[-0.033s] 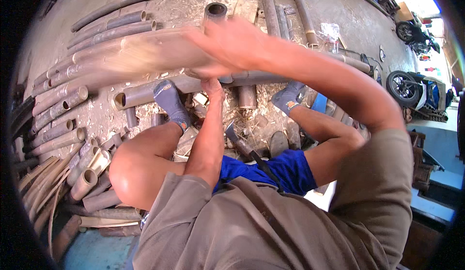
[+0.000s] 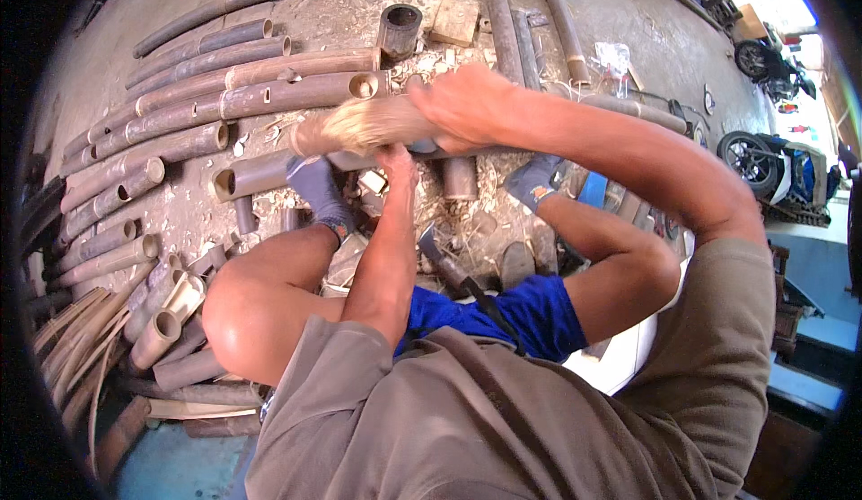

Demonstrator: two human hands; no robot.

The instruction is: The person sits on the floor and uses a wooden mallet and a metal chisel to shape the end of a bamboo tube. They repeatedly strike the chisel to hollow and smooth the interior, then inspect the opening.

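Observation:
My right hand (image 2: 467, 109) is closed around the end of a thick brown wooden club (image 2: 373, 125) with a pale, frayed patch, smeared by motion. Just beneath it, my left hand (image 2: 396, 163) is closed, and what its fingers grip is hidden. Both hands are over a long grey-brown bamboo tube (image 2: 260, 175) lying crosswise in front of me, its pale open end at the left. My socked feet rest against this tube, one on each side of my hands. A short bamboo piece (image 2: 460, 179) stands under its middle.
Several bamboo tubes (image 2: 206, 105) with cut holes lie to the left. A short dark tube (image 2: 400, 31) stands beyond my hands, beside a wood block (image 2: 455, 21). A hatchet-like tool (image 2: 440, 253) lies between my legs among shavings. Motorcycles (image 2: 752, 161) stand at the right.
My right hand has moved right and slightly down, drawing the club back with it and uncovering the bamboo tubes behind. My left hand has stayed in place.

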